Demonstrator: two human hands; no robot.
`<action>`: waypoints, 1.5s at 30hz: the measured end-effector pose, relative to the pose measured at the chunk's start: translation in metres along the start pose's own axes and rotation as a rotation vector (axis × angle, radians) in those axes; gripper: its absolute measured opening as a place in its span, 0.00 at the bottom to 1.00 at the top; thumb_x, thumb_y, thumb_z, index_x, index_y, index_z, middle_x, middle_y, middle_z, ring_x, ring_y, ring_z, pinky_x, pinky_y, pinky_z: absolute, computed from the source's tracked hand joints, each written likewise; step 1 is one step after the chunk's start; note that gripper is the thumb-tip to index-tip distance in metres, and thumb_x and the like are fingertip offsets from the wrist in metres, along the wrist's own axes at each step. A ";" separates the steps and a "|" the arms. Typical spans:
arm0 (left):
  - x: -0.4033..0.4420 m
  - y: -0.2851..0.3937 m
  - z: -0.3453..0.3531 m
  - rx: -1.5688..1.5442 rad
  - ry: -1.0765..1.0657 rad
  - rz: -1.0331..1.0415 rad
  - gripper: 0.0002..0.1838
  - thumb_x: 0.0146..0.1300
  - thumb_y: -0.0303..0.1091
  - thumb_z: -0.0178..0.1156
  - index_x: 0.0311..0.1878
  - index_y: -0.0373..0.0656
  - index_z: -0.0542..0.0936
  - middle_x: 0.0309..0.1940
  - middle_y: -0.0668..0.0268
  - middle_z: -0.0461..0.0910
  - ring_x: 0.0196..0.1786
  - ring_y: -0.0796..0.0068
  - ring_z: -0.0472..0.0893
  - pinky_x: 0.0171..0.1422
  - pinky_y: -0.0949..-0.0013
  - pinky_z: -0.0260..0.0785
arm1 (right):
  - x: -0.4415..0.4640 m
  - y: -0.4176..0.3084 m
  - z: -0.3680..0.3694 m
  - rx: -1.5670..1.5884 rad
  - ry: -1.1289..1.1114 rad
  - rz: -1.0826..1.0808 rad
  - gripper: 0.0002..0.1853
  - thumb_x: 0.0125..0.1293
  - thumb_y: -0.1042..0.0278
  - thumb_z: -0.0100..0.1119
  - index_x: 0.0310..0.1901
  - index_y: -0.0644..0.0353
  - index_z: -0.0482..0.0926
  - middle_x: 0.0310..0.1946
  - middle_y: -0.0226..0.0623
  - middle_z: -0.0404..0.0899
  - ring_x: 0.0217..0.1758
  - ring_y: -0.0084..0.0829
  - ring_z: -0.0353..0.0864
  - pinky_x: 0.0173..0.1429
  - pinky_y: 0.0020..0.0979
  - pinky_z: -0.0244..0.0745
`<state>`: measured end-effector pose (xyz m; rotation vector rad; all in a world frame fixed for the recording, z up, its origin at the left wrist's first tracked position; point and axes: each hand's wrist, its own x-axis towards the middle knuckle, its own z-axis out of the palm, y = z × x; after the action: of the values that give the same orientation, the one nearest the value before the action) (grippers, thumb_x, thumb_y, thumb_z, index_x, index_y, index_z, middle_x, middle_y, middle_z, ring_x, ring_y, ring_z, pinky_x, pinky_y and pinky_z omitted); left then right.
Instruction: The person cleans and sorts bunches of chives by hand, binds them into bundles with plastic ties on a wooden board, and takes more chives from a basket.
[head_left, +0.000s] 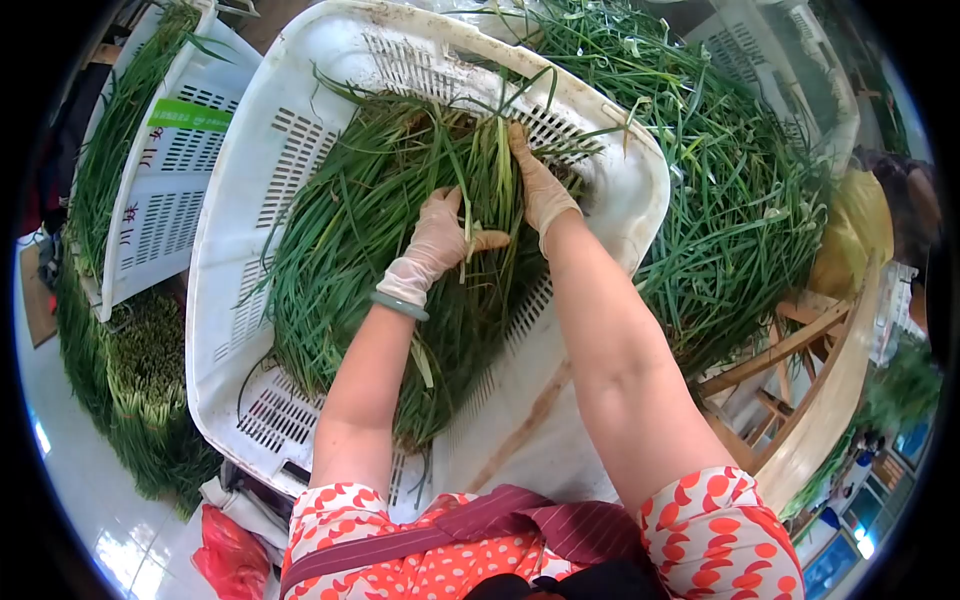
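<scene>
Long green leafy stalks (350, 230) lie heaped in a large white slotted basket (225, 240) in front of me. My left hand (440, 235), in a thin pale glove with a bracelet at the wrist, is among the stalks near the basket's middle. Its thumb and fingers are apart, with some leaves between them. My right hand (540, 185), also gloved, is at the upper right of the heap, its fingers against an upright bunch of stalks (500, 170). Its fingertips press on the bunch's right side, partly hidden behind leaves.
A second white basket (165, 190) with greens stands at the left, above bundled stalks (150, 370) on the floor. Another big heap of greens (720, 200) is at the right, beside a yellow bag (855, 235) and a wooden frame (810, 400). A red bag (230, 555) lies lower left.
</scene>
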<state>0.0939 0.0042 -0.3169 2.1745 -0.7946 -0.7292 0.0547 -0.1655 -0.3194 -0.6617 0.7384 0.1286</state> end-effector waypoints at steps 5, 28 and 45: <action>0.013 0.027 -0.036 -0.843 -0.025 -0.123 0.51 0.37 0.44 0.78 0.64 0.37 0.61 0.52 0.58 0.73 0.52 0.68 0.73 0.59 0.67 0.66 | -0.026 -0.013 0.032 0.110 -0.096 -0.047 0.36 0.53 0.31 0.56 0.51 0.56 0.76 0.46 0.37 0.80 0.49 0.35 0.78 0.56 0.38 0.73; -0.037 0.100 -0.008 0.103 0.333 0.044 0.48 0.34 0.45 0.74 0.59 0.36 0.64 0.42 0.53 0.74 0.45 0.50 0.75 0.49 0.57 0.68 | -0.075 -0.007 0.061 -0.352 0.274 -0.387 0.14 0.52 0.76 0.66 0.42 0.60 0.79 0.36 0.28 0.81 0.38 0.25 0.78 0.45 0.26 0.75; -0.025 0.041 -0.026 0.085 0.301 0.395 0.30 0.49 0.13 0.47 0.59 0.39 0.70 0.57 0.52 0.70 0.61 0.52 0.68 0.68 0.60 0.58 | -0.108 -0.021 0.054 -0.385 -0.237 -0.260 0.27 0.51 0.79 0.67 0.55 0.61 0.73 0.47 0.30 0.79 0.50 0.23 0.76 0.55 0.26 0.70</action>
<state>0.0821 0.0096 -0.2635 2.0442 -1.0624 -0.1672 0.0126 -0.1370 -0.2079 -1.0835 0.3948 0.1086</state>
